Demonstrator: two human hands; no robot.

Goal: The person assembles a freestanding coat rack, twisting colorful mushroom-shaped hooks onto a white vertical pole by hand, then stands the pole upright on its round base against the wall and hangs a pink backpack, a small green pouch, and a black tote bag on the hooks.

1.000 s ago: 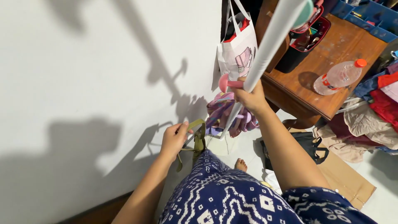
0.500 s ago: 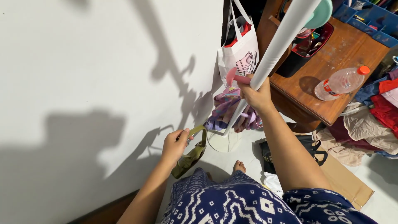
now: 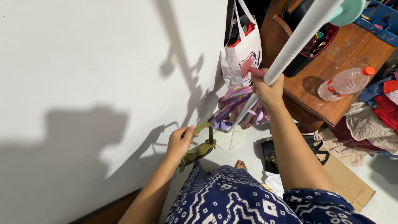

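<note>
the right hand (image 3: 268, 90) is wrapped tight around the white pole (image 3: 292, 47) of a standing rack, just beside a pink peg (image 3: 251, 69). the left hand (image 3: 180, 143) pinches the strap of a small olive-green bag (image 3: 198, 150), which hangs low near the white wall (image 3: 95, 62) and above the patterned blue skirt (image 3: 232, 199). judged from this, a good grip keeps the pole upright and steady while the strap loop is held open and clear of the skirt. a white tote bag (image 3: 242, 54) and bundled purple cloth (image 3: 236, 105) hang on the rack; a plastic bottle (image 3: 344, 83) lies on the wooden bench (image 3: 352, 52) beyond.
</note>
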